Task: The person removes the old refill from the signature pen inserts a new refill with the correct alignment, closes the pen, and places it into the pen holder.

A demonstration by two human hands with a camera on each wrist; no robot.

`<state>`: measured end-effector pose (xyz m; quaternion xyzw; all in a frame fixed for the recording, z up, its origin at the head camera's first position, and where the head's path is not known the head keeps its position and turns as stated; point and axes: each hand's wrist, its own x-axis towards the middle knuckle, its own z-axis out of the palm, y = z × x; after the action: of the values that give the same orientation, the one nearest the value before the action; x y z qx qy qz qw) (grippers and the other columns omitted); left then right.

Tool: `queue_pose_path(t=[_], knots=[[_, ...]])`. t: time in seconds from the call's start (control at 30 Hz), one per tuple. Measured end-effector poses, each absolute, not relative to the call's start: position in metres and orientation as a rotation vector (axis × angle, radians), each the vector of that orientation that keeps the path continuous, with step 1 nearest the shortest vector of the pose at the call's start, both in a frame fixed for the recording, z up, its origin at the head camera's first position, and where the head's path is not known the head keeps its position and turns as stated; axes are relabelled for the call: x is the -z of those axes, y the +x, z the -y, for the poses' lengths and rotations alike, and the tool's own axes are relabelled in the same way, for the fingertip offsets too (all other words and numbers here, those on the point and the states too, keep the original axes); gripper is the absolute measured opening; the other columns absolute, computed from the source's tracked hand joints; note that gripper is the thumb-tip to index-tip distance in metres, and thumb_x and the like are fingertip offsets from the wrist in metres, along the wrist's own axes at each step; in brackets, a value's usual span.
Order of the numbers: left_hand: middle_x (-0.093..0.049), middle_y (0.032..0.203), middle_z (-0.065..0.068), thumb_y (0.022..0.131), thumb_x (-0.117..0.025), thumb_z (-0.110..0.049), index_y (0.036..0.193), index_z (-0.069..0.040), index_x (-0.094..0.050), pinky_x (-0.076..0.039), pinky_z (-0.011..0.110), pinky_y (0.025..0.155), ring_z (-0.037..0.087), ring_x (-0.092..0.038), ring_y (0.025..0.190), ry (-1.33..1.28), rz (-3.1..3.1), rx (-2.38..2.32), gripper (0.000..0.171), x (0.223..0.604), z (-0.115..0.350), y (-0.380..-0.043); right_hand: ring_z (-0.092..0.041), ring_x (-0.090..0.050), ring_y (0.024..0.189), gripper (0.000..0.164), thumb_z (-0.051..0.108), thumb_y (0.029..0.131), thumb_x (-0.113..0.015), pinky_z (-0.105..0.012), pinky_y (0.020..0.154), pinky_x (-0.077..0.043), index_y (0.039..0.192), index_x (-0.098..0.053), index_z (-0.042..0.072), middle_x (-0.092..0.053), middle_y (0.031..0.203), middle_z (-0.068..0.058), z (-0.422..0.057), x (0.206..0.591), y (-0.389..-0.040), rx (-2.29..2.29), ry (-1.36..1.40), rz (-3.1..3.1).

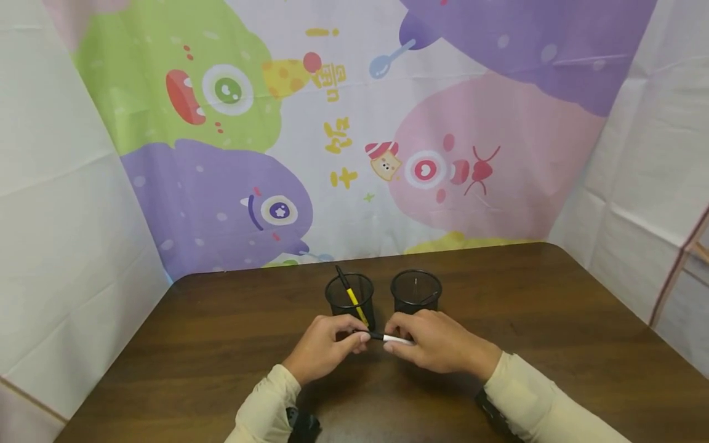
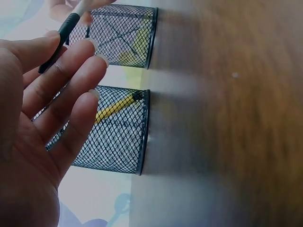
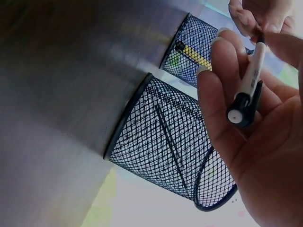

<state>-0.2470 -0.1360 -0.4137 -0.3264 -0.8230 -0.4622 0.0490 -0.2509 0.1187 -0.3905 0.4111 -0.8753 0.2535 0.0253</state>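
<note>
A pen [image 1: 394, 339] with a white barrel and black ends is held level between both hands. My left hand [image 1: 325, 348] pinches its black end between thumb and index finger, the other fingers loosely bent in the left wrist view. My right hand [image 1: 445, 342] grips the white barrel; the right wrist view shows the black clip end [image 3: 244, 111] pointing back toward the palm. Just beyond the hands stand two black mesh pen cups. A yellow and black pen [image 1: 352, 298] leans in the left cup [image 1: 330, 303]. Thin dark lines show in the right cup [image 3: 137, 135].
Both cups stand upright on a dark brown wooden table [image 1: 232, 344]. Behind the table's far edge hangs a cloth [image 1: 354, 227] printed with cartoon monsters. Pale cloth walls [image 1: 72, 234] rise to the left and right.
</note>
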Motion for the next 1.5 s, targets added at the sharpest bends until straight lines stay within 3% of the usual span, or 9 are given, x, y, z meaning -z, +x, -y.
queue_pose_path(t=[0.13,0.43,0.73,1.1,1.4,1.5], knots=[[-0.071,0.080,-0.010,0.096,-0.070,-0.020,0.098,-0.014,-0.074,-0.057,0.028,0.067,0.008,-0.068,0.071,-0.994,2.521,1.382,0.008,0.4131,0.1360,-0.2477,0.003,-0.056,0.065,0.023,0.034,0.105,-0.054,-0.024,0.060,-0.048,0.106,-0.072,0.019,-0.059,0.077,0.020,-0.1177,0.3907,-0.2523,-0.759,1.313,2.694],[-0.070,0.078,-0.013,0.097,-0.069,-0.028,0.095,-0.016,-0.075,-0.056,0.027,0.065,0.005,-0.068,0.071,-0.987,2.550,1.321,0.014,0.4113,0.1354,-0.2496,0.001,-0.056,0.069,0.010,0.027,0.102,-0.060,-0.024,0.063,-0.050,0.098,-0.068,0.023,-0.060,0.083,0.019,-0.1172,0.3898,-0.2521,-0.740,1.296,2.667],[-0.069,0.075,-0.016,0.099,-0.066,-0.033,0.092,-0.010,-0.076,-0.054,0.026,0.062,0.004,-0.066,0.069,-0.983,2.572,1.262,0.026,0.4125,0.1338,-0.2495,0.002,-0.061,0.083,0.015,0.027,0.102,-0.060,-0.028,0.073,-0.054,0.111,-0.071,0.021,-0.066,0.097,0.017,-0.1169,0.3906,-0.2507,-0.748,1.298,2.683],[-0.069,0.075,-0.017,0.101,-0.060,-0.041,0.091,-0.013,-0.076,-0.052,0.026,0.063,0.003,-0.065,0.070,-0.964,2.621,1.221,0.034,0.4137,0.1336,-0.2459,0.001,-0.055,0.067,0.007,0.023,0.100,-0.063,-0.023,0.061,-0.049,0.099,-0.070,0.021,-0.060,0.083,0.019,-0.1142,0.3907,-0.2471,-0.762,1.322,2.656],[-0.068,0.072,-0.017,0.102,-0.057,-0.044,0.084,-0.015,-0.075,-0.052,0.025,0.063,0.003,-0.064,0.067,-0.976,2.620,1.190,0.039,0.4149,0.1333,-0.2434,0.003,-0.051,0.061,0.013,0.027,0.102,-0.061,-0.018,0.056,-0.047,0.094,-0.068,0.020,-0.057,0.076,0.020,-0.1129,0.3922,-0.2456,-0.797,1.387,2.625],[-0.069,0.075,-0.015,0.102,-0.058,-0.042,0.090,-0.016,-0.075,-0.054,0.026,0.065,0.004,-0.065,0.068,-0.990,2.603,1.218,0.034,0.4142,0.1324,-0.2456,0.003,-0.050,0.061,0.011,0.026,0.102,-0.061,-0.018,0.055,-0.046,0.094,-0.068,0.020,-0.055,0.076,0.019,-0.1137,0.3914,-0.2473,-0.773,1.367,2.625]])
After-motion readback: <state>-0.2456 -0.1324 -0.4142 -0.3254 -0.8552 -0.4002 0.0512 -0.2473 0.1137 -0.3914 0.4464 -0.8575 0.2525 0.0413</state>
